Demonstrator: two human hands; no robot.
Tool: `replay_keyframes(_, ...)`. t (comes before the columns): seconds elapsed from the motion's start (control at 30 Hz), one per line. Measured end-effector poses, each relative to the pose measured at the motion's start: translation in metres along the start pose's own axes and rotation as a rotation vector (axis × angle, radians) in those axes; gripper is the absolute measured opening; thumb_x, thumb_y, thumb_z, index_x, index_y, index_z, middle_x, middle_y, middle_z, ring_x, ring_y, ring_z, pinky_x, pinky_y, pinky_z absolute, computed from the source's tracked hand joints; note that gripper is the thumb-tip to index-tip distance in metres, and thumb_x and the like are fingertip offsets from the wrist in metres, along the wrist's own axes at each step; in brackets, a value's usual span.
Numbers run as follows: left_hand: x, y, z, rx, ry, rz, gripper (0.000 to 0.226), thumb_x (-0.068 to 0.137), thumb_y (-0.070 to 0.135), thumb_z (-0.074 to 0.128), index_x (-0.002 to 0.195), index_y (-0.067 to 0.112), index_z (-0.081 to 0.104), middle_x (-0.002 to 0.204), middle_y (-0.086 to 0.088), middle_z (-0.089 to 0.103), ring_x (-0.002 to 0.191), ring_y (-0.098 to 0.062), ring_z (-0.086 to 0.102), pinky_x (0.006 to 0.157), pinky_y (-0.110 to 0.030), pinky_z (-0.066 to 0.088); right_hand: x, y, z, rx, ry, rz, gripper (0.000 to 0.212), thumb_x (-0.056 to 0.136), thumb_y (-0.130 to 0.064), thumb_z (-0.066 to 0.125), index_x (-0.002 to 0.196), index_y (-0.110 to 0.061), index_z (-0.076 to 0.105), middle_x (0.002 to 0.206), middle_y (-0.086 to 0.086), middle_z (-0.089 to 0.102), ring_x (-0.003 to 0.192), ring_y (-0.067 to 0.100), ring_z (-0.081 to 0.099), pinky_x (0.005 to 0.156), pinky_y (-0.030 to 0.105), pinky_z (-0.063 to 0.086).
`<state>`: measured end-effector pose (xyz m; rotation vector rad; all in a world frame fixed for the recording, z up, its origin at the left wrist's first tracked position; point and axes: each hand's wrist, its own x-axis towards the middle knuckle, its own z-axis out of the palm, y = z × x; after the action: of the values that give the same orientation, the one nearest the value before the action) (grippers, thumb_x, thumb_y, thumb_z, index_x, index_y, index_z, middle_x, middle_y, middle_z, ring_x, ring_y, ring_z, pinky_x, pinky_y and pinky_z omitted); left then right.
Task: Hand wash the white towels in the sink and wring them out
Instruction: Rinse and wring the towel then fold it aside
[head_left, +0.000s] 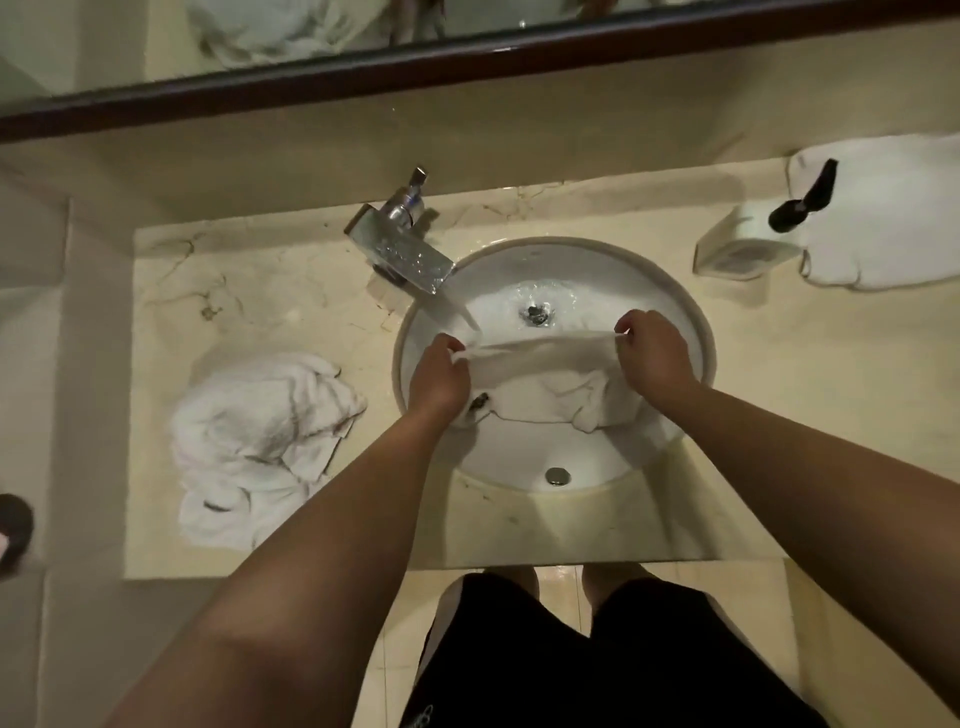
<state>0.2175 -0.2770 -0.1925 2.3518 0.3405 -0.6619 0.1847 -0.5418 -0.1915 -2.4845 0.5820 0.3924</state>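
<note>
While water runs from the faucet (400, 249) into the sink (691, 312), left hand (439, 376) and right hand (652, 353) each pinching an end of a white towel (545, 379) stretched over the basin, crumpled towels (260, 441) near the counter's (260, 270) left edge, folded towel (883, 218) at its right back corner

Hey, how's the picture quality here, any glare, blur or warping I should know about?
Head view: dim, warm lighting; wide-angle warping bows the mirror frame and counter edges; bright glare on the wet sink basin and chrome faucet; the running water is motion-smeared; both hands, left hand and right hand, and the towel look slightly soft.
</note>
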Motion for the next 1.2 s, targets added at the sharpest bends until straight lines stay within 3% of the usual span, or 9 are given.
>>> replay_keyframes(0.17, 0.028, -0.020, 0.034, 0.172, -0.018, 0.047, 0.031, 0.095, 0.013, 0.053, 0.126, 0.010, 0.059, 0.130, -0.015, 0.055, 0.118, -0.033, 0.054, 0.093, -0.037, 0.042, 0.016, 0.026, 0.047, -0.248, -0.115, -0.101, 0.021, 0.090, -0.012, 0.055, 0.096, 0.003, 0.067, 0.096, 0.018, 0.058, 0.094, 0.037, 0.056, 0.072, 0.036, 0.040)
replay_keyframes(0.3, 0.047, -0.032, 0.070, 0.327, 0.011, 0.349, 0.043, 0.087, 0.014, 0.052, 0.127, 0.003, 0.062, 0.133, -0.025, 0.055, 0.129, -0.043, 0.048, 0.105, -0.044, 0.037, 0.046, 0.028, 0.078, -0.328, -0.145, -0.330, 0.043, 0.093, -0.023, 0.061, 0.131, -0.003, 0.058, 0.138, 0.021, 0.054, 0.129, 0.040, 0.047, 0.102, 0.046, 0.039)
replay_keyframes(0.37, 0.060, -0.035, 0.086, 0.368, -0.021, 0.374, 0.053, 0.091, 0.020, 0.052, 0.142, 0.006, 0.051, 0.149, -0.025, 0.042, 0.140, -0.042, 0.036, 0.115, -0.047, 0.028, 0.065, 0.022, 0.093, -0.314, -0.236, -0.294, 0.057, 0.099, -0.036, 0.055, 0.147, -0.008, 0.042, 0.150, 0.017, 0.045, 0.140, 0.035, 0.038, 0.113, 0.044, 0.031)
replay_keyframes(0.47, 0.082, -0.043, 0.106, 0.453, -0.082, 0.330, 0.063, 0.100, 0.034, 0.049, 0.157, 0.018, 0.027, 0.162, -0.018, 0.024, 0.150, -0.037, 0.018, 0.124, -0.049, 0.012, 0.089, 0.019, 0.114, -0.312, -0.256, -0.231, 0.053, 0.102, -0.043, 0.046, 0.145, -0.012, 0.044, 0.139, 0.019, 0.055, 0.130, 0.036, 0.045, 0.103, 0.044, 0.036)
replay_keyframes(0.53, 0.089, -0.052, 0.115, 0.437, -0.072, 0.360, 0.054, 0.101, 0.040, 0.045, 0.150, 0.019, 0.041, 0.155, -0.015, 0.038, 0.147, -0.037, 0.027, 0.123, -0.049, 0.016, 0.093, 0.017, 0.121, -0.398, -0.195, -0.283, 0.046, 0.104, -0.043, 0.035, 0.115, -0.011, 0.066, 0.112, 0.017, 0.067, 0.110, 0.037, 0.055, 0.090, 0.043, 0.038)
replay_keyframes(0.6, 0.089, -0.060, 0.118, 0.350, -0.011, 0.397, 0.046, 0.098, 0.041, 0.045, 0.134, 0.016, 0.058, 0.139, -0.014, 0.053, 0.136, -0.037, 0.041, 0.118, -0.049, 0.026, 0.094, 0.015, 0.127, -0.392, -0.140, -0.339, 0.055, 0.101, -0.040, 0.027, 0.089, -0.007, 0.070, 0.086, 0.018, 0.068, 0.090, 0.038, 0.059, 0.082, 0.040, 0.037)
replay_keyframes(0.7, 0.088, -0.074, 0.124, 0.413, -0.015, 0.449, 0.053, 0.095, 0.045, 0.046, 0.141, 0.018, 0.050, 0.148, -0.013, 0.044, 0.143, -0.034, 0.031, 0.121, -0.046, 0.015, 0.099, 0.011, 0.137, -0.433, -0.109, -0.386, 0.036, 0.096, -0.029, 0.046, 0.121, -0.008, 0.059, 0.088, 0.020, 0.067, 0.084, 0.039, 0.061, 0.075, 0.039, 0.037)
replay_keyframes(0.8, 0.092, -0.083, 0.130, 0.516, -0.082, 0.448, 0.064, 0.098, 0.051, 0.041, 0.154, 0.023, 0.031, 0.163, -0.010, 0.023, 0.153, -0.030, 0.011, 0.123, -0.045, -0.003, 0.104, 0.014, 0.148, -0.515, -0.108, -0.445, 0.050, 0.092, -0.030, 0.046, 0.140, -0.015, 0.045, 0.093, 0.017, 0.069, 0.089, 0.037, 0.061, 0.076, 0.041, 0.040)
replay_keyframes(1.2, 0.102, -0.087, 0.129, 0.539, -0.123, 0.472, 0.079, 0.090, 0.065, 0.017, 0.159, 0.026, 0.022, 0.167, -0.011, 0.013, 0.153, -0.030, 0.008, 0.121, -0.042, -0.007, 0.097, 0.023, 0.154, -0.548, -0.107, -0.458, 0.059, 0.095, -0.042, 0.024, 0.134, -0.009, 0.054, 0.105, 0.023, 0.064, 0.099, 0.039, 0.056, 0.086, 0.046, 0.040)
